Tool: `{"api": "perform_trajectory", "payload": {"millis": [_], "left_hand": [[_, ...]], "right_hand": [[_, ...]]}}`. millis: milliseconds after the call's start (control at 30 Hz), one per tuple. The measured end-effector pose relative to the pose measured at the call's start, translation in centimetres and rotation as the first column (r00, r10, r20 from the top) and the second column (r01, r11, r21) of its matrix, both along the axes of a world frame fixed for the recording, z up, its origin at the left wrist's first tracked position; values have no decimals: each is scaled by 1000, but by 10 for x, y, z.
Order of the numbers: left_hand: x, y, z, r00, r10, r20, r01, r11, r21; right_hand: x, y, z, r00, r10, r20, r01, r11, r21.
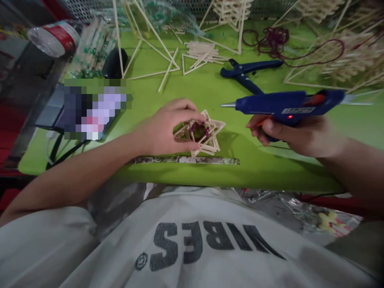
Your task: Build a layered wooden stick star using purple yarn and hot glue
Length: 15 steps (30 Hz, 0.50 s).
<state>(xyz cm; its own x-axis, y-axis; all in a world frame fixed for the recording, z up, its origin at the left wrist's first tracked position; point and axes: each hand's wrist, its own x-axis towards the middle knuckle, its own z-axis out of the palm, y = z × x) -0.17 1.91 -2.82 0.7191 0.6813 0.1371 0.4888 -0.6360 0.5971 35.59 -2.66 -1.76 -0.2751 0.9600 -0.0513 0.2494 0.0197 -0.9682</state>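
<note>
My left hand [168,128] grips a star-shaped frame [214,138] of thin wooden sticks by its left side, thumb in front and fingers behind. Purple cord shows around the star's middle opening. In my right hand [300,136] is a blue glue gun [270,103], its metal nozzle pointing left above the table and a small red light lit on its side. The nozzle is apart from the star. Just in front of the star lies a narrow strip with a worn, blotchy surface [192,160].
Blue cutting pliers [246,72] lie behind the glue gun. Further back are loose sticks [201,52], stick triangles [150,74], purple cord [273,42] and stacked stick structures [354,60]. At left are a bottle [54,38], bundled wrapped sticks [93,48] and a black rounded object [114,64] on the green table [144,104].
</note>
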Motion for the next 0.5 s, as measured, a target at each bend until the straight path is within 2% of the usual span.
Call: {"api": "perform_trajectory", "payload": {"millis": [133,267,500], "left_hand": [[0,3,-1,1000,-1,10,1,1000,-27],[1,2,2,1000,15,-2,-15,999,-43],[1,4,3,1000,-14,14,14,1000,-22]], "right_hand": [[9,5,-16,1000,7,-24,-7,1000,-30],[17,9,-28,999,24,38,-23,999,-45],[17,8,-33,995,87,55,-85,996,-35]]}}
